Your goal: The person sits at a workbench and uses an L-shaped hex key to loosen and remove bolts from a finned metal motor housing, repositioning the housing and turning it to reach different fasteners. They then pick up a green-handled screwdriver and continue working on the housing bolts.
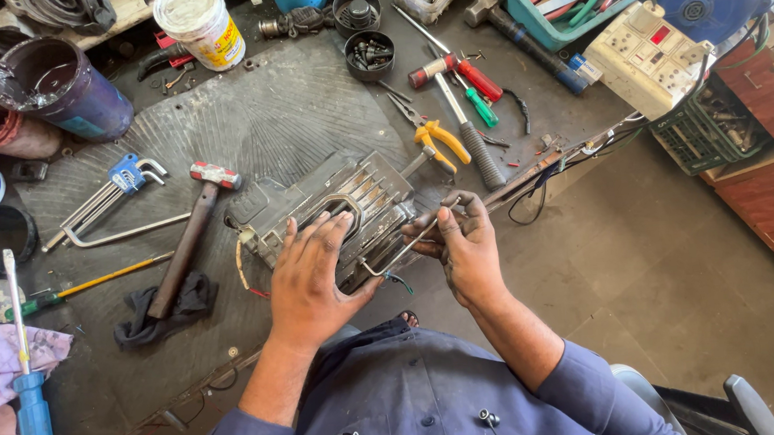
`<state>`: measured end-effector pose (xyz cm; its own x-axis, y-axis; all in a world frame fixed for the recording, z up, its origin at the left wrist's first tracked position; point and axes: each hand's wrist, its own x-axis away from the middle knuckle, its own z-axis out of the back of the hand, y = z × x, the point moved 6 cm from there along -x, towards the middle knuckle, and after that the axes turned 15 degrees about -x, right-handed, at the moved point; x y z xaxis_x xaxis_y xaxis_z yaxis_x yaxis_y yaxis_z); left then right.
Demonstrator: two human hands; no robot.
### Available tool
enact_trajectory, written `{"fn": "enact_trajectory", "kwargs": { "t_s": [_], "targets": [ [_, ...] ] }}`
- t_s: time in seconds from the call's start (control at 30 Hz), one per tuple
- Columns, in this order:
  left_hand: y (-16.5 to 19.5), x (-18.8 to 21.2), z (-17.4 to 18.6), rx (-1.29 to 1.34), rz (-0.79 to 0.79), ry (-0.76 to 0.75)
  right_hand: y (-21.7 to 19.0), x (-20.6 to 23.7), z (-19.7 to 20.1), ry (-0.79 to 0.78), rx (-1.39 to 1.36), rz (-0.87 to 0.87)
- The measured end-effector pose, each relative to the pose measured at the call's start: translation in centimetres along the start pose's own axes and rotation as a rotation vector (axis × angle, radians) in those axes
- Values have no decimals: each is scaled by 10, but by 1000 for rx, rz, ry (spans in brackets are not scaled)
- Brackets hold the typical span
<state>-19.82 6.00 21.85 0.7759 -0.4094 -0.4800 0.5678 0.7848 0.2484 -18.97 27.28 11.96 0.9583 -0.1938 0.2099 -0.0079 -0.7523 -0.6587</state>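
Note:
A grimy grey metal machine part [350,202] with cooling fins and loose wires lies near the front edge of the workbench [247,127]. My left hand [315,280] rests flat on top of it, fingers spread, holding it down. My right hand [462,244] pinches a thin L-shaped hex key [398,254], whose bent end reaches to the part's lower right side.
A hammer [193,234] lies on a black rag left of the part, with a hex key set [108,194] beyond. Yellow-handled pliers [436,138], screwdrivers and a ratchet lie behind. Tubs, a paint can, a teal tool tray and a switch box [646,54] ring the bench. Floor is to the right.

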Motion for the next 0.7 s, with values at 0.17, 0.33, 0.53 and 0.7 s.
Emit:
{"fn": "enact_trajectory", "kwargs": {
  "t_s": [0.17,0.33,0.53,0.7],
  "targets": [
    [1,-1,0,-11,13,-13,-1,1,-6,31,-14,5],
    [1,-2,0,-23,-4,-14,-9,12,-19,-32,109,120],
    [3,-3,-3,-127,-49,-94,-6,12,-39,-57,-455,-35],
    [9,-10,-13,-218,-90,-166,-12,7,-48,-20,-520,-79]
  ]
}}
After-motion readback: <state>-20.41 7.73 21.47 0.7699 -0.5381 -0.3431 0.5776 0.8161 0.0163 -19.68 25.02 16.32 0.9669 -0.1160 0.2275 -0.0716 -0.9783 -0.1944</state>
